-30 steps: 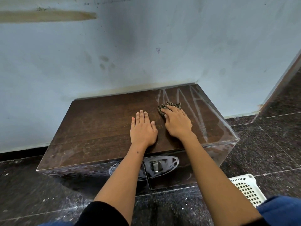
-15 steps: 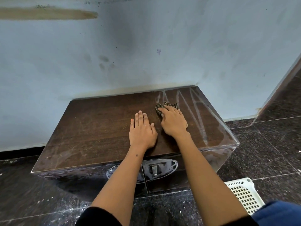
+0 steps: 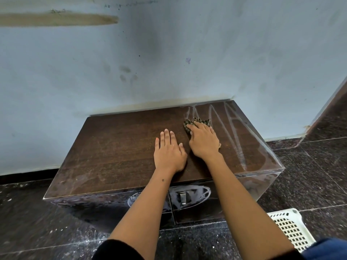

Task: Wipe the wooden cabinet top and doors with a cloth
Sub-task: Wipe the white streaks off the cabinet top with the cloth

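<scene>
A low wooden cabinet (image 3: 116, 147) stands on a dark speckled stone floor (image 3: 319, 166), its back edge against a pale blue wall (image 3: 169, 62). Its dark brown top is dusty, with pale zigzag streaks toward its right end. On that top, near the middle, the left hand (image 3: 169, 152) lies flat, palm down, fingers together. Just to the right of it the right hand (image 3: 203, 140) presses a checked cloth (image 3: 189, 123) against the wood; the cloth shows beyond the fingertips, toward the cabinet's back edge. On the floor, off the cabinet's front right corner, sits a white perforated plastic basket (image 3: 289, 228).
</scene>
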A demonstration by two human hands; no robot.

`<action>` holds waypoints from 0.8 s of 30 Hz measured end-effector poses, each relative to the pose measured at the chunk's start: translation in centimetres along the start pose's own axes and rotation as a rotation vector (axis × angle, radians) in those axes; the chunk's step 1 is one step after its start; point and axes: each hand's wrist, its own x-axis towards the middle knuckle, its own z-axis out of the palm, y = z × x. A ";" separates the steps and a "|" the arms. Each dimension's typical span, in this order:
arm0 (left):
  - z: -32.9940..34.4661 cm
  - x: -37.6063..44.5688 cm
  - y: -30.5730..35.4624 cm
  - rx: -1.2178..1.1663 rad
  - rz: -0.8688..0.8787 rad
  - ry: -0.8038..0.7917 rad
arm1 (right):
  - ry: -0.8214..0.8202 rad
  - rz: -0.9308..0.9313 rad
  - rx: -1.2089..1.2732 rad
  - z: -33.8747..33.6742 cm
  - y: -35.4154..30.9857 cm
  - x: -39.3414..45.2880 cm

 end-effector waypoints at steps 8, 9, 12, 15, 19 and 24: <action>0.0 1.9 -0.3 -0.003 -0.019 -0.007 | 0.155 0.007 -0.032 0.8 0.8 -6.7; 0.1 2.1 -0.4 -0.002 -0.023 -0.005 | 0.144 0.004 -0.030 0.8 0.8 -6.0; 0.2 2.0 -0.6 0.001 -0.022 0.002 | 0.070 -0.029 0.002 0.5 0.7 -1.9; 0.1 2.0 -0.7 -0.007 -0.017 0.001 | -0.025 -0.010 0.008 0.2 0.5 1.8; 0.2 2.0 -0.7 -0.009 -0.011 0.013 | 0.011 -0.009 0.004 0.3 0.5 0.6; 0.6 2.0 -0.8 0.001 -0.002 0.032 | 0.108 0.022 -0.004 1.3 0.7 -3.4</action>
